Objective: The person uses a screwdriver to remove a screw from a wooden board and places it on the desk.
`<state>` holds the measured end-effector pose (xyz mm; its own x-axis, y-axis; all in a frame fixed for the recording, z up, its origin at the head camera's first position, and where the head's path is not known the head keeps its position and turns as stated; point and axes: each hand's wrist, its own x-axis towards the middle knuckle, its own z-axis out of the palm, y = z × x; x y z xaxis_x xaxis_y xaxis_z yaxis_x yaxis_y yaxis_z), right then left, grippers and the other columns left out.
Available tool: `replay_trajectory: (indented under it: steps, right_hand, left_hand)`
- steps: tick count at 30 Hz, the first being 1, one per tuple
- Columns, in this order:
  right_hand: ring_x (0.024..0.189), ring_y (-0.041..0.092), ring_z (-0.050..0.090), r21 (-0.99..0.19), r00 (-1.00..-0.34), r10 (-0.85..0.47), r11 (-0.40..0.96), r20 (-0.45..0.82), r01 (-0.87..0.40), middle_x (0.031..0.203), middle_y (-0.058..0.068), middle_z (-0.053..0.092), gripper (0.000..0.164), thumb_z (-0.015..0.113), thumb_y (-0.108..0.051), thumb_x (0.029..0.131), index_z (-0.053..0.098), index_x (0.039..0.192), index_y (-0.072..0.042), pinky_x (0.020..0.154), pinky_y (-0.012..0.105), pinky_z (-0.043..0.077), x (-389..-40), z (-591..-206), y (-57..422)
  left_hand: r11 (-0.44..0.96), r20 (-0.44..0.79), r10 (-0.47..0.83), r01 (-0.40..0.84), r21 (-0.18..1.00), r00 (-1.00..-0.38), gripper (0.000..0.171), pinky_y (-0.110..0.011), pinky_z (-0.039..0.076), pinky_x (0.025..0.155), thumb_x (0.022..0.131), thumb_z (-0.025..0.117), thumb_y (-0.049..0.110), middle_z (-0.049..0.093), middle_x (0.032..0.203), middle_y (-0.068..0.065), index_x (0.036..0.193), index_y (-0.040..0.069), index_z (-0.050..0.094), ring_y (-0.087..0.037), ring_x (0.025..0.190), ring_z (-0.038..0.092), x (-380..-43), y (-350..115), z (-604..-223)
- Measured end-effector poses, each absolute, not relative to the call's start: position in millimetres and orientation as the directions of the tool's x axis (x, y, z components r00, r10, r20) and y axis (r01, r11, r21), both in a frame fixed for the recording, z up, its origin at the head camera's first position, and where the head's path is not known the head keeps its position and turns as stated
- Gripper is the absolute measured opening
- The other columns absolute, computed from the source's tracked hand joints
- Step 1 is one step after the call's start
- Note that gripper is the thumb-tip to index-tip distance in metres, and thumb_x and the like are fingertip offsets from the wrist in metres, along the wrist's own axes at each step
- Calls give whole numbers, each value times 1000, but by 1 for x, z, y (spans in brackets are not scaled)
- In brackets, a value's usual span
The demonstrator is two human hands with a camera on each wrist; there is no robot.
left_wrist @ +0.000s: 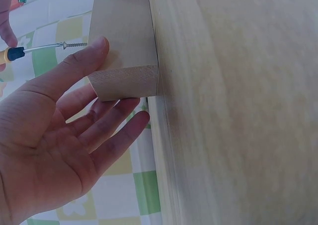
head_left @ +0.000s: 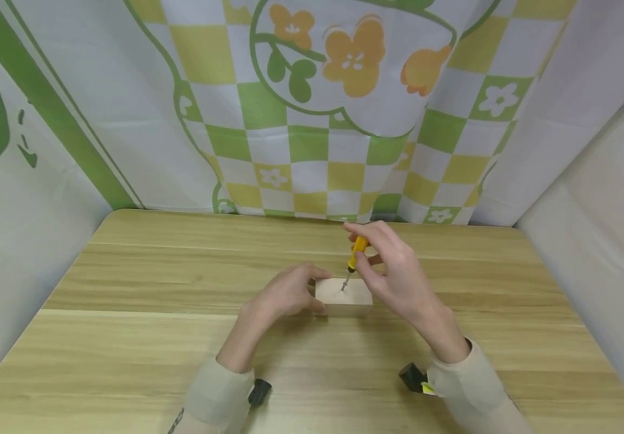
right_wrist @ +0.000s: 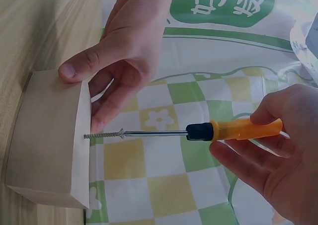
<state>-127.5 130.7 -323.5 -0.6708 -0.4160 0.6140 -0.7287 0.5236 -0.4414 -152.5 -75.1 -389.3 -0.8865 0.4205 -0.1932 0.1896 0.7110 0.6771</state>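
Note:
A pale wooden block [head_left: 344,295] lies on the wooden table, and a screw [right_wrist: 104,134] stands in its top face with most of its thread showing. My left hand [head_left: 289,292] grips the block's left end, thumb on the near side and fingers on the far side. My right hand [head_left: 398,277] holds a screwdriver [right_wrist: 243,129] with a yellow-orange handle and black collar by its handle. The metal shaft runs down to the screw head, the tip right at it. In the left wrist view the screw [left_wrist: 74,44] also shows between block and driver.
The wooden table [head_left: 127,349] extends around both hands. Behind its far edge hangs a checkered, flowered curtain [head_left: 312,144]. White sheets [head_left: 605,211] stand at both sides. Each wrist wears a dark camera [head_left: 412,377].

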Motion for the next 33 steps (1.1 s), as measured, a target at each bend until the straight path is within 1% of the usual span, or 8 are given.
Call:
replay_trajectory:
  steps: [4, 9, 15, 19, 26, 29, 33]
  right_hand:
    - [97, 16, 62, -427, -653, -416, 516, 633, -743, 110, 9, 63, 46, 65, 6, 89, 59, 133, -6, 69, 21, 58, -127, -323, 132]
    - [98, 17, 63, -429, -651, -408, 513, 640, -744, 110, 9, 63, 45, 67, 6, 88, 60, 131, -5, 68, 21, 58, -128, -323, 134]
    - [97, 18, 64, -430, -643, -403, 501, 651, -751, 110, 10, 64, 45, 68, 7, 87, 61, 130, -4, 67, 23, 59, -128, -323, 138]
    - [97, 20, 64, -426, -632, -402, 492, 662, -759, 109, 12, 64, 45, 69, 9, 85, 61, 129, -1, 67, 23, 59, -129, -324, 141]
    - [96, 19, 65, -430, -641, -393, 503, 659, -750, 108, 13, 65, 50, 73, 9, 82, 62, 129, -2, 68, 24, 60, -130, -325, 145]
    - [96, 19, 65, -426, -645, -391, 514, 656, -745, 109, 12, 65, 50, 75, 8, 81, 62, 129, -3, 69, 21, 59, -130, -326, 149]
    - [93, 20, 66, -424, -643, -371, 520, 669, -741, 107, 12, 66, 44, 77, 9, 78, 66, 119, -1, 70, 17, 58, -131, -328, 156]
  left_hand:
    - [711, -189, 422, 194, 676, -886, 63, -42, 48, 102, 74, 87, 19, 65, 127, -1, 133, 17, 64, -22, 117, 61, -153, -75, -390]
    - [708, -187, 430, 202, 676, -883, 63, -41, 49, 101, 74, 87, 19, 65, 125, -1, 133, 17, 65, -22, 116, 61, -154, -74, -390]
    - [709, -175, 440, 222, 669, -881, 63, -41, 49, 100, 73, 87, 19, 65, 124, -2, 132, 15, 65, -22, 115, 61, -154, -75, -389]
    - [711, -180, 432, 210, 671, -884, 64, -42, 49, 101, 73, 87, 18, 65, 125, -2, 132, 16, 65, -23, 116, 61, -153, -75, -389]
    - [714, -183, 420, 199, 671, -889, 64, -42, 49, 101, 74, 87, 19, 65, 126, -2, 133, 15, 64, -23, 117, 61, -151, -77, -389]
    - [718, -175, 423, 211, 664, -889, 63, -42, 49, 101, 73, 87, 18, 65, 126, -2, 132, 15, 64, -23, 116, 61, -151, -77, -389]
    - [711, -160, 464, 258, 655, -871, 64, -43, 49, 101, 76, 85, 19, 64, 129, -5, 135, 11, 62, -24, 116, 61, -150, -76, -389]
